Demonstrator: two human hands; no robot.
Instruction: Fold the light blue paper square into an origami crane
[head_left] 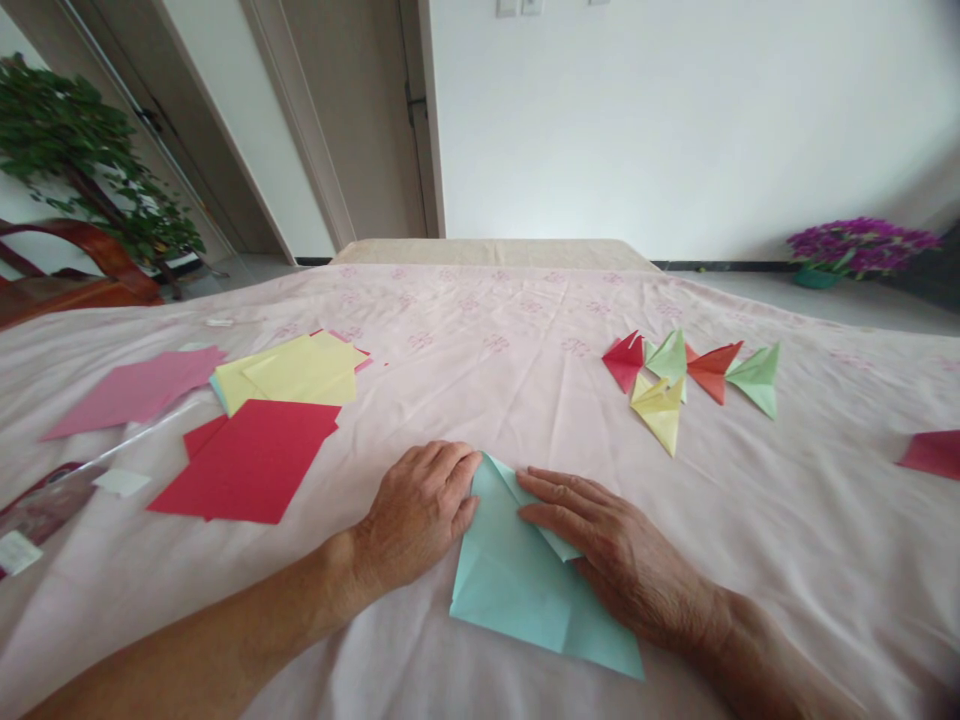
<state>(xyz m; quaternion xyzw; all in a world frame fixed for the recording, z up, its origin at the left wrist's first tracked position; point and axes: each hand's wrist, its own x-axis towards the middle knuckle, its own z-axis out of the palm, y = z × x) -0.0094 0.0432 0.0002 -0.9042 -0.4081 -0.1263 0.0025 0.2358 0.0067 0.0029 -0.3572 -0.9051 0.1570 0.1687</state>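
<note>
A light teal paper (517, 590), partly folded, lies on the pink cloth (480, 360) near the front edge. My left hand (416, 515) rests at the paper's upper left edge, fingers curled and pressing on the fold. My right hand (600, 545) lies flat over the paper's right side, fingers stretched out along a folded flap. Neither hand lifts the paper.
Red paper sheets (247, 460), yellow sheets (292, 372) and a pink sheet (139, 390) lie at the left. Several folded paper shapes (686, 380) in red, green, yellow and orange sit at the right. Another red piece (934, 452) is at the far right edge.
</note>
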